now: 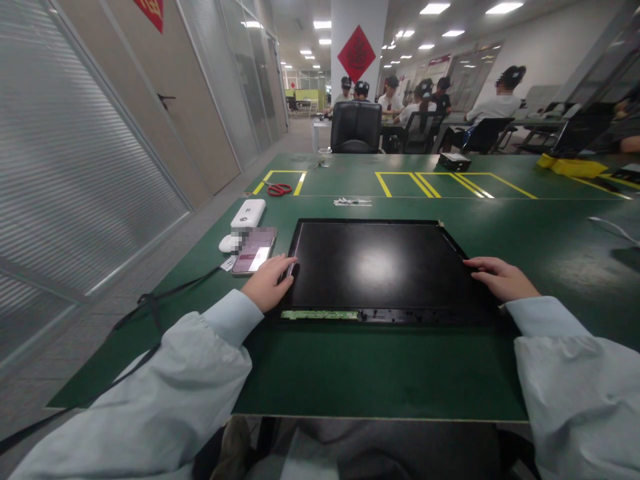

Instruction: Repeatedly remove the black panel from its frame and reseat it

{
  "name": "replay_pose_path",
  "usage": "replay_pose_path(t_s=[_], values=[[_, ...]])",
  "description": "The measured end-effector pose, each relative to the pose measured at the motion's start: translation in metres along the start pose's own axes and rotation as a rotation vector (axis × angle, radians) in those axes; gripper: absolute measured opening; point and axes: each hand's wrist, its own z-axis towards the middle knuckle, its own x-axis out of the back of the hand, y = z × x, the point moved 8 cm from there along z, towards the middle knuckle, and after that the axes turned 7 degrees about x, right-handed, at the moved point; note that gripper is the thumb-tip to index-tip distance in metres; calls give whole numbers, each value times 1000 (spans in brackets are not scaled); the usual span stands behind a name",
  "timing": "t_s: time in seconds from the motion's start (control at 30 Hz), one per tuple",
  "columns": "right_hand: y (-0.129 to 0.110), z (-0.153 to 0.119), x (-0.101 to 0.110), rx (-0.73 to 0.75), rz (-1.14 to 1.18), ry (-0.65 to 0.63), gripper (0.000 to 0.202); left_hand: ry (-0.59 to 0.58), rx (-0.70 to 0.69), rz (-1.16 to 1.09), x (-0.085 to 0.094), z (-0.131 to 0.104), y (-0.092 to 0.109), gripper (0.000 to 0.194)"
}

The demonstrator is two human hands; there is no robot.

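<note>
A black flat display panel (375, 267) lies on the green table (380, 373), with a green circuit strip (320, 315) along the left part of its near edge. My left hand (269, 281) rests at the panel's left edge, its thumb and fingers touching the frame. At the right edge, my right hand (503, 278) grips the frame between thumb and fingers. The panel lies flat between both hands. Left of it is a phone (256, 250) with its screen lit.
Beyond the phone lie a white device (249, 213) and red-handled scissors (279, 189). Small pieces (353, 201) sit behind the panel. A black box (454, 161) and yellow item (573, 165) are farther back. A black strap (150, 300) crosses the left side. Several people sit beyond.
</note>
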Motion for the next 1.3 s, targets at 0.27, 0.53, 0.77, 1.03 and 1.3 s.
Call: replay_pose_path(t_s=[0.27,0.53,0.77,1.03,1.3], values=[[-1,1,-1,9,-1,-9,31,8,37,-100,4,-2,1,47],[1,2,1,45,-33,11,26,91,222,-766,11,-5,4,49],[2,2,0,33,-32,12,31,168,450,-1114,4,-10,-5,46],[2,2,0,-1,-24,10,34,179,570,-1315,-3,-8,-3,37],[-1,1,1,-25,-39,3,32,152,608,-1274,-9,-7,-10,64]])
